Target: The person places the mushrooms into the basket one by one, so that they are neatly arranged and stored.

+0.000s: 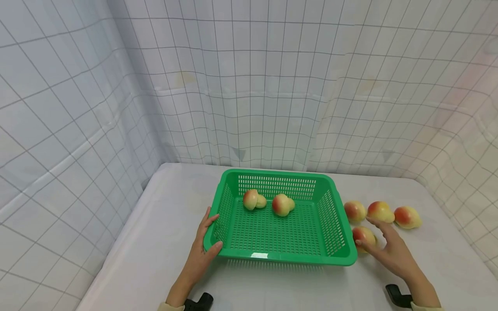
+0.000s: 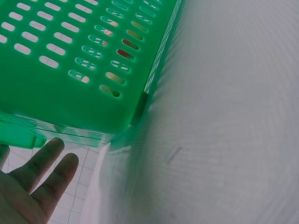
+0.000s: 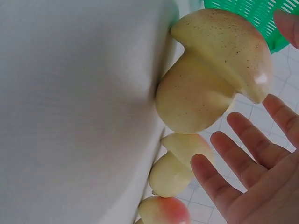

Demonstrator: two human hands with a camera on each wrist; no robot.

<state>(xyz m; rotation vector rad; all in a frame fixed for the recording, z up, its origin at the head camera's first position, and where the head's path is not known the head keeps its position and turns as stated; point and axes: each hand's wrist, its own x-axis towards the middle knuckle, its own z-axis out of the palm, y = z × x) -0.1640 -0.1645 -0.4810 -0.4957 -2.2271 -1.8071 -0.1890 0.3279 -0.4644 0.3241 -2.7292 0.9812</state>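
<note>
A green plastic basket [image 1: 280,258] stands on the table, with two red-and-yellow model mushrooms [image 1: 281,205] lying inside near its back. My left hand [image 1: 200,252] is at the basket's left side, thumb and fingers touching the rim near the front corner. In the left wrist view its fingers [image 2: 58,179] look straight beside the perforated wall. To the right of the basket, my right hand [image 1: 389,250] reaches around the nearest mushroom [image 1: 362,236] with spread fingers. The right wrist view shows that mushroom's [image 3: 201,88] cap and pale stem; the fingertips look close to it, contact unclear.
Three more mushrooms lie behind and beside my right hand: one by the basket wall [image 1: 355,211], a middle one [image 1: 381,211] and a far-right one [image 1: 407,217]. A white cloth covers the table [image 1: 155,242]. Grid-patterned white curtains [image 1: 241,86] hang around the back and sides.
</note>
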